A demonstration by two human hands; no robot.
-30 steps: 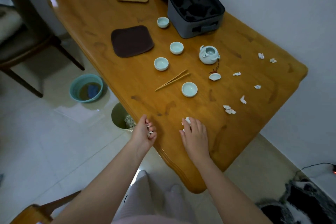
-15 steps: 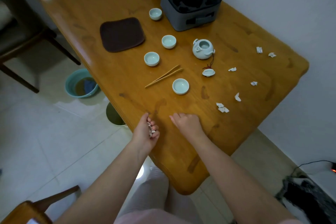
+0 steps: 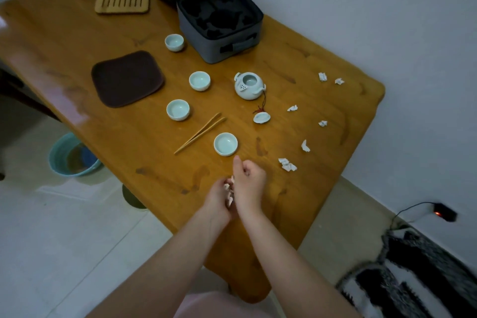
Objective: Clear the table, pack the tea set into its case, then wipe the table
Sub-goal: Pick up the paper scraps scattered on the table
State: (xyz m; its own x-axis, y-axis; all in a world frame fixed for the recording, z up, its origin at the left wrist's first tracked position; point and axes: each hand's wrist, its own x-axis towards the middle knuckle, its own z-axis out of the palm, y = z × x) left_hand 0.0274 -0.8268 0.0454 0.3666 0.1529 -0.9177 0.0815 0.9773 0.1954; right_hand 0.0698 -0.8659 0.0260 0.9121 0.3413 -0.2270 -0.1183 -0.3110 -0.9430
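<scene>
The crumpled white paper scraps [image 3: 229, 192] sit between your two hands, above the near part of the glossy wooden table [image 3: 77, 41]. Your left hand [image 3: 218, 197] cups them in curled fingers. Your right hand [image 3: 249, 183] lies against it, fingers curled; whether it pinches any, I cannot tell. Other loose white scraps [image 3: 287, 164] lie near on the right, and a pale celadon teacup [image 3: 225, 144] stands just beyond.

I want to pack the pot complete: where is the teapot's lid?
In the head view, the small pale ceramic lid lies on the wooden table just nearer the person than the lidless pale-green teapot, right of the bamboo tongs.
</scene>
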